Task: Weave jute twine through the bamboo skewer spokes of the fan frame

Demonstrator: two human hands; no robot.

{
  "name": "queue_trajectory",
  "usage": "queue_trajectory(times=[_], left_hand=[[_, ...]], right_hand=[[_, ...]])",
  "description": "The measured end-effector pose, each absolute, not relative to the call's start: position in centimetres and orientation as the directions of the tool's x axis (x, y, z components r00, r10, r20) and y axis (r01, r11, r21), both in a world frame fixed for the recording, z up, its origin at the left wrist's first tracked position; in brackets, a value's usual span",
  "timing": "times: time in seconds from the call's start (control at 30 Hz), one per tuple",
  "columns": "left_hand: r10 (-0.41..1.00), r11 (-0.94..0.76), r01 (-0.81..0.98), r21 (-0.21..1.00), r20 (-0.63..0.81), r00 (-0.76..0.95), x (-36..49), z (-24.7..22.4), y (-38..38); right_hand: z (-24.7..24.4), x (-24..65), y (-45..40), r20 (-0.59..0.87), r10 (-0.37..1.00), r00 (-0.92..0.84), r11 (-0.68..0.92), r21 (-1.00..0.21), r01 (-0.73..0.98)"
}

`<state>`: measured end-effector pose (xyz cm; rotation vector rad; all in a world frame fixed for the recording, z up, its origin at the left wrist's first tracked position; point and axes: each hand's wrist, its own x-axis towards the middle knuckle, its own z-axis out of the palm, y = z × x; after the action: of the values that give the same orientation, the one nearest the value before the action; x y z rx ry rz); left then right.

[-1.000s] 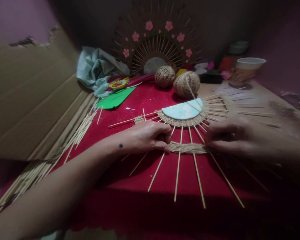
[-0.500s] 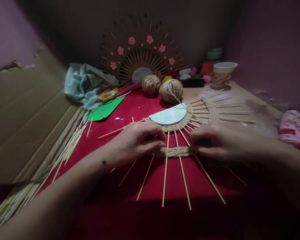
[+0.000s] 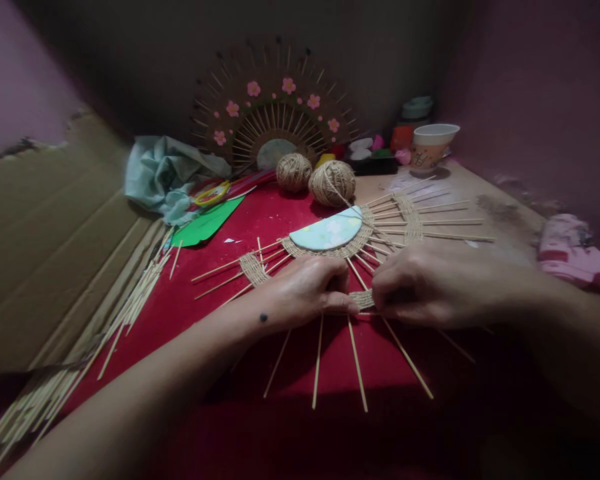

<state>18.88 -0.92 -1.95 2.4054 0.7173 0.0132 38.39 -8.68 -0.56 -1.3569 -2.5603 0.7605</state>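
A half-round woven fan frame of thin wooden sticks (image 3: 359,363) lies with its sticks spread toward me. At its centre is a pale blue half-disc (image 3: 327,230) with a twine border. A woven twine band (image 3: 364,299) crosses the sticks farther out. My left hand (image 3: 323,287) pinches this band, fingers curled and thumb along it. Just to its right, my right hand (image 3: 405,283) is closed on the same band, its fingertips partly hidden. Only a short piece of band shows between the hands. A strand runs from the fan to a twine ball (image 3: 333,183).
Behind stand a second twine ball (image 3: 293,173) and a finished flowered fan (image 3: 280,100). Yellow-handled scissors (image 3: 213,193), green paper (image 3: 207,223) and a cloth (image 3: 155,177) lie left. Loose sticks (image 3: 135,297) line the cardboard (image 3: 55,253). A paper cup (image 3: 433,150) stands right.
My left hand has slid right along the band, closer to my right hand, uncovering the band's left part. The view has shifted slightly; my right hand stays at about the same place on the fan.
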Motion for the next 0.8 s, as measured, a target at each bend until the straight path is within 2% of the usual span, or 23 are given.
queue_trajectory(times=[0.23,0.5,0.7,0.8], left_hand=[[0.53,-0.68,0.511,0.525,-0.13,0.838,18.8,-2.3,-1.6],[0.553,-0.653,0.542,0.529,-0.156,0.819,18.8,-2.3,-1.8],[0.55,-0.689,0.516,0.508,-0.097,0.83,18.6,-2.2,-2.0],[0.519,-0.749,0.477,0.46,-0.041,0.854,18.4,-2.1,-2.3]], right_hand=[[-0.6,38.8,-8.8,-0.093,0.818,-0.568,0.479,-0.436,0.762],[-0.1,40.1,-9.0,-0.081,0.828,-0.554,0.45,-0.494,0.744],[0.4,40.1,-9.4,-0.145,0.705,-0.694,0.488,-0.612,0.623],[0.3,39.9,-9.9,-0.139,0.687,-0.713,0.522,-0.59,0.617]])
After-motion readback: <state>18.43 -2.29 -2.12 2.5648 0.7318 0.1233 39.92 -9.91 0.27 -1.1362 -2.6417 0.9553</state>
